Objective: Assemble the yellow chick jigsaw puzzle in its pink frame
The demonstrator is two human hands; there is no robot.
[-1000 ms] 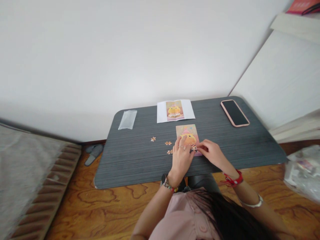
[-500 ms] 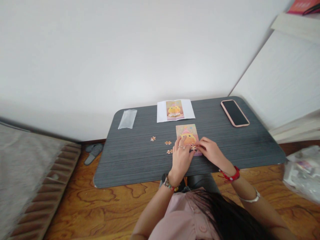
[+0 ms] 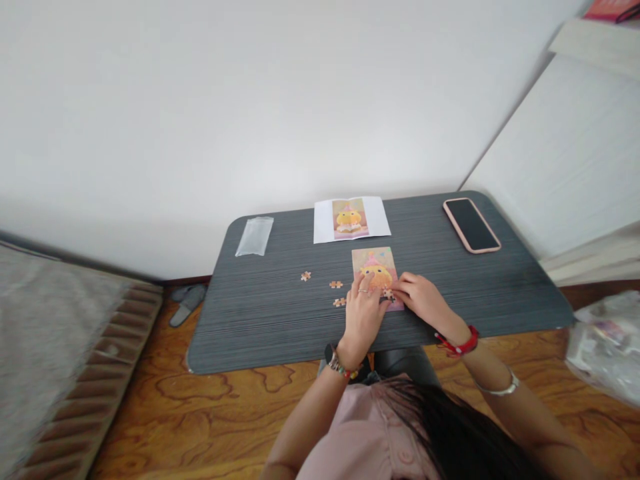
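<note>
A jigsaw puzzle [image 3: 379,257] with a yellow cartoon figure lies on the dark table, its lower part partly hidden by my hands. My left hand [image 3: 363,310] rests on its left side, fingers stretched out over the picture. At its lower right, my right hand [image 3: 423,298] pinches a small puzzle piece [image 3: 388,293] with the fingertips, over a dark gap in the picture. Loose puzzle pieces lie left of my left hand: some near it [image 3: 339,303], others just above those [image 3: 336,285], and one farther left [image 3: 306,275].
Behind the puzzle, a creased white sheet [image 3: 323,223] bears the same picture. A clear plastic sleeve [image 3: 255,237] lies at the table's back left and a phone [image 3: 473,225] at the right. The table [image 3: 270,320] stands against a white wall.
Both hands stay almost in place at the puzzle, with only a slight shift of the fingers. The view has moved a little.
</note>
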